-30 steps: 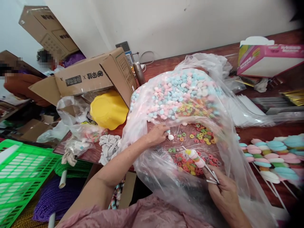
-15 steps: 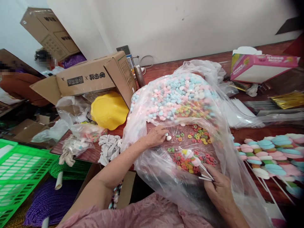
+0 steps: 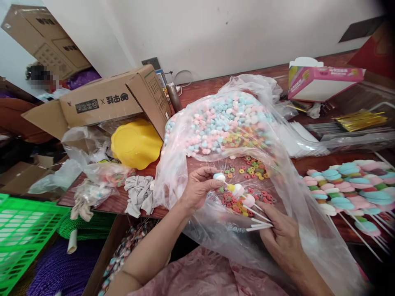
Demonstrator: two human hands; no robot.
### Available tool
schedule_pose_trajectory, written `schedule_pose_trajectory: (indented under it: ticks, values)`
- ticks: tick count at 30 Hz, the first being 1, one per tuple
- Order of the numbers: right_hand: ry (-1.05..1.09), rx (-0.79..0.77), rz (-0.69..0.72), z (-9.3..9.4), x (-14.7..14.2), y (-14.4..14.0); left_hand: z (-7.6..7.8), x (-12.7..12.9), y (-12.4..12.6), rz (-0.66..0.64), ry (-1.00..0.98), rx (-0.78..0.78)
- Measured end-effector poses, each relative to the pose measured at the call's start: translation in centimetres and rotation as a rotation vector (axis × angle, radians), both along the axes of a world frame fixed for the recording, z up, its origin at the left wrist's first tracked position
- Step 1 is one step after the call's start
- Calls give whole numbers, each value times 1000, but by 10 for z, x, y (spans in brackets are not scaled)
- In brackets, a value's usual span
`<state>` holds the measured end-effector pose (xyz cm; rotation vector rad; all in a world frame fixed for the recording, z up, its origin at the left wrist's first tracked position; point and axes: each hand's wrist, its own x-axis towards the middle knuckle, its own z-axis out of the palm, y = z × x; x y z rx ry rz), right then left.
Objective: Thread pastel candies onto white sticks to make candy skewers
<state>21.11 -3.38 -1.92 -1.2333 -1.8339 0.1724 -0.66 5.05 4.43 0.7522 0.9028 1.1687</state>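
My left hand point(image 3: 197, 187) pinches a white-and-blue round candy piece point(image 3: 219, 176) inside a large clear plastic bag point(image 3: 277, 164). The piece sits at the tip of a thin white stick. My right hand point(image 3: 279, 238) grips several white sticks point(image 3: 257, 222); one stick carries a few candy pieces point(image 3: 240, 192), yellow, white and pink. Both hands are over loose coloured candy rings point(image 3: 247, 181) lying in the bag. Farther back the bag holds a heap of pink, blue and white round candies point(image 3: 222, 121).
Finished candy skewers point(image 3: 348, 189) lie in a row at the right on the wooden table point(image 3: 311, 164). A pink box point(image 3: 324, 80) stands at the back right. A cardboard box point(image 3: 101, 100), yellow bowl point(image 3: 135, 144) and green crate point(image 3: 21, 230) are at the left. Another person sits far left.
My left hand picked up a round candy from the bag floor and brought it right to the stick's tip. My right hand moved the sticks slightly left and up.
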Motion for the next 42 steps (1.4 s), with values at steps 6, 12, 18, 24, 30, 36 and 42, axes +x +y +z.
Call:
schedule_pose_trajectory:
  ticks: [6, 12, 18, 24, 30, 36, 42]
  values:
    - [11, -24, -58, -4, 1, -7, -15, 11, -10, 116, -42, 15]
    - [-3, -9, -48, -7, 5, -11, -24, 17, -14, 138, -11, 66]
    - [-29, -44, -72, -20, 5, -12, -35, 18, -20, 134, 71, 90]
    - [-152, -45, -91, -22, 3, -11, -43, 17, -23, 148, 241, 212]
    - [-226, -8, -91, -13, -1, -10, -45, 11, -21, 188, 697, 747]
    - [-51, -31, -33, -9, -14, -11, -43, 17, -23, 227, 784, 796]
    - [139, -159, 10, 1, -29, -6, -41, 24, -26, 274, 831, 1017]
